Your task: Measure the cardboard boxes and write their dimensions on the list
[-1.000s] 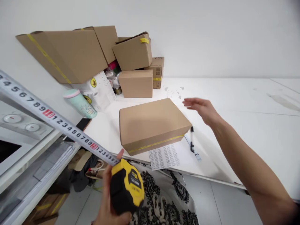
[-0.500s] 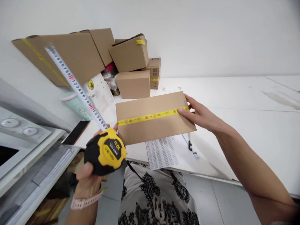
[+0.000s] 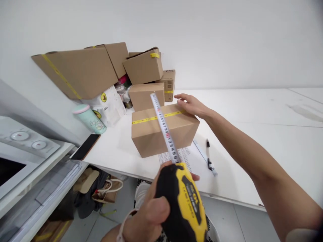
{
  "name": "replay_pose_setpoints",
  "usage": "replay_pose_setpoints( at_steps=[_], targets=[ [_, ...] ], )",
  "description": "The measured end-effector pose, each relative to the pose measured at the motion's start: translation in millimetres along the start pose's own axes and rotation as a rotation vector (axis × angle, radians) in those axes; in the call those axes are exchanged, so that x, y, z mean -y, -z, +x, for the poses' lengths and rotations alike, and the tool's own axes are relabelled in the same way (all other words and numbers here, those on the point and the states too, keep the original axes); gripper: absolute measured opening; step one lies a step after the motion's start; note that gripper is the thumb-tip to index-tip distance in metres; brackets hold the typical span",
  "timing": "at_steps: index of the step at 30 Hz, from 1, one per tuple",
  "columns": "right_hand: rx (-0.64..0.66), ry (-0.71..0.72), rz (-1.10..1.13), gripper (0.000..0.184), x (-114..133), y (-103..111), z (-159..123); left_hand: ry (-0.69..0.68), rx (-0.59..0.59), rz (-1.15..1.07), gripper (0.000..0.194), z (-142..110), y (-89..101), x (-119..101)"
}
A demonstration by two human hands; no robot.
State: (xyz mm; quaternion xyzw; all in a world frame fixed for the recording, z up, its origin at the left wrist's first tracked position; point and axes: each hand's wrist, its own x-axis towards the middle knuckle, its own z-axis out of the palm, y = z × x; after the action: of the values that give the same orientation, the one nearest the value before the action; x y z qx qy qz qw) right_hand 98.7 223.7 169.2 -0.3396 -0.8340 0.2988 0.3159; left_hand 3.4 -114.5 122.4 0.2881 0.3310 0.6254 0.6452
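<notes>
A black and yellow tape measure (image 3: 184,201) is gripped in my left hand (image 3: 153,208), close to the camera. Its white blade (image 3: 164,129) sticks out forward, passing in front of a cardboard box (image 3: 169,131) sealed with yellow tape. On the far right top edge of that box rests my right hand (image 3: 190,105), fingers bent over it; part of the fingers is hidden. The box stands on the white table (image 3: 252,148). Partly under and in front of it lies a printed sheet (image 3: 186,158).
Several cardboard boxes (image 3: 80,70) are stacked at the back left. A mint tumbler (image 3: 89,119) and a dark phone (image 3: 85,147) are at the table's left end, beside a white microwave (image 3: 22,141). Right of the box lie a pen (image 3: 208,144) and a pale strip (image 3: 200,151).
My left hand has swung the tape measure right, so its blade now crosses in front of the box. The box has tilted down to show its top, and my right hand moved to its far edge.
</notes>
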Motion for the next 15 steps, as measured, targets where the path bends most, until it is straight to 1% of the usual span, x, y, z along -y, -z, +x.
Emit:
replay_pose_setpoints(
  at_steps=[1,2,4,6,9,11,15],
  targets=[
    [0.020,-0.008,0.042,0.043,4.6,-3.3,4.7,0.046,0.055,-0.058,0.070,4.6,-6.4,4.7],
    [0.039,-0.021,0.083,0.040,8.2,-7.1,9.2,0.068,0.084,-0.097,0.068,9.9,-11.8,7.1],
    [0.080,-0.045,0.142,0.040,12.0,-15.5,17.9,0.066,0.088,-0.109,0.068,20.6,-18.6,6.8],
    [0.118,-0.045,0.166,0.043,12.3,-23.2,26.4,0.079,0.108,-0.110,0.071,29.5,-20.7,3.3],
    [0.130,0.006,0.142,0.039,9.8,-31.6,38.6,0.117,0.152,-0.123,0.071,38.3,-19.1,0.1],
    [0.129,0.028,0.102,0.033,7.7,-35.1,45.6,0.096,0.165,-0.131,0.066,41.5,-18.2,1.2],
    [0.181,0.027,0.015,0.025,3.4,-39.6,54.9,0.068,0.185,-0.135,0.061,42.8,-20.7,6.3]
  ],
)
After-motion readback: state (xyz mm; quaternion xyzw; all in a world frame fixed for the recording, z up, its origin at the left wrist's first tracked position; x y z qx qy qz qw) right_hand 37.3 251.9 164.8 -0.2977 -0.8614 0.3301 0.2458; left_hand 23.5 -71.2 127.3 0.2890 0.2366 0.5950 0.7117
